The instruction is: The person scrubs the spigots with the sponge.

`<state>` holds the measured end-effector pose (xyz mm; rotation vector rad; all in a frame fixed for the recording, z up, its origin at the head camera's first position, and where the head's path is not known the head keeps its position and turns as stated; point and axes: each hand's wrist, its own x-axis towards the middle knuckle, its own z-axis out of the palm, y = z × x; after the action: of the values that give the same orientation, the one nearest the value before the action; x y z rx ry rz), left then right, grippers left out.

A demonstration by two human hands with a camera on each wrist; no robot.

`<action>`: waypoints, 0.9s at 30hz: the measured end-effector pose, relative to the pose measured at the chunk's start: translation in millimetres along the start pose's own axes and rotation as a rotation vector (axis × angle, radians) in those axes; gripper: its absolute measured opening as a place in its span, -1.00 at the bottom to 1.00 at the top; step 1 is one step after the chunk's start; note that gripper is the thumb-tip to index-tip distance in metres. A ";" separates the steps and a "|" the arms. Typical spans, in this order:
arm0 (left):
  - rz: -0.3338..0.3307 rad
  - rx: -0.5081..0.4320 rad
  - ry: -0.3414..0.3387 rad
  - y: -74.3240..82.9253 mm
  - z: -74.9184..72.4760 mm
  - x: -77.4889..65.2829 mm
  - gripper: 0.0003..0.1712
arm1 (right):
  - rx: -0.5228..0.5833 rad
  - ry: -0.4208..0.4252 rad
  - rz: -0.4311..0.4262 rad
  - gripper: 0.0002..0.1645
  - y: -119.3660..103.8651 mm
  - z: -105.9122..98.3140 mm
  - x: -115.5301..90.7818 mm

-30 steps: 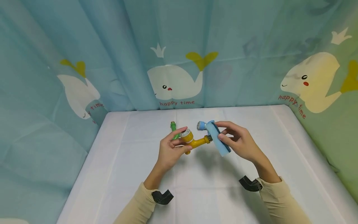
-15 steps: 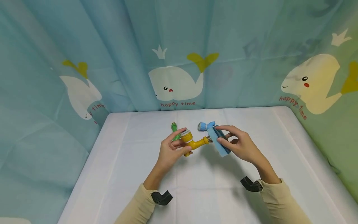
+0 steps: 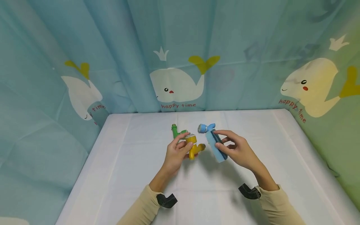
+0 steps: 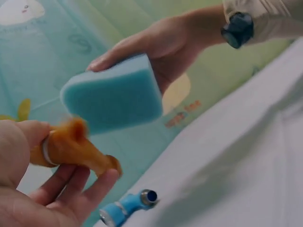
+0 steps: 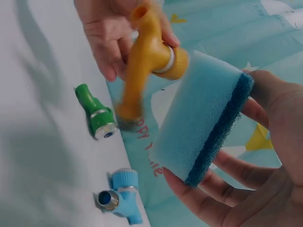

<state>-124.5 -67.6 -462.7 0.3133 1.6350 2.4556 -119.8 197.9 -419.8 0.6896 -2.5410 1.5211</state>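
The left hand [image 3: 175, 153] holds a yellow faucet [image 3: 194, 151] between thumb and curled fingers, spread about as far as its knob. The faucet's long axis slants across the view, 1 end towards the person and 1 to the right, towards the sponge [image 3: 215, 147]; the knob points to the far side. The right hand [image 3: 238, 149] pinches the sponge, fingers parted by its width. Its long axis runs from far left to near right, pale foam facing the faucet, the 2 apart. Beyond, a green faucet [image 3: 175, 131] and a blue faucet [image 3: 209, 127] lie on the white table [image 3: 126, 162].
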 end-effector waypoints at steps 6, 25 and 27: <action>0.066 -0.006 -0.084 5.5 1.8 -2.0 -0.45 | -0.029 0.049 -0.060 -0.42 -8.3 -4.1 2.0; 0.248 0.298 -0.069 18.5 5.3 -0.6 -0.50 | -0.135 -0.188 -0.326 -0.45 -44.3 -9.8 40.3; 0.249 0.343 -0.052 20.0 5.0 -1.5 -0.50 | -0.219 -0.184 -0.344 -0.47 -43.2 -10.0 40.3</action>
<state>-122.3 -71.2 -442.5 0.6581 2.1057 2.2932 -138.7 176.1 -367.4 1.2037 -2.4907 1.0963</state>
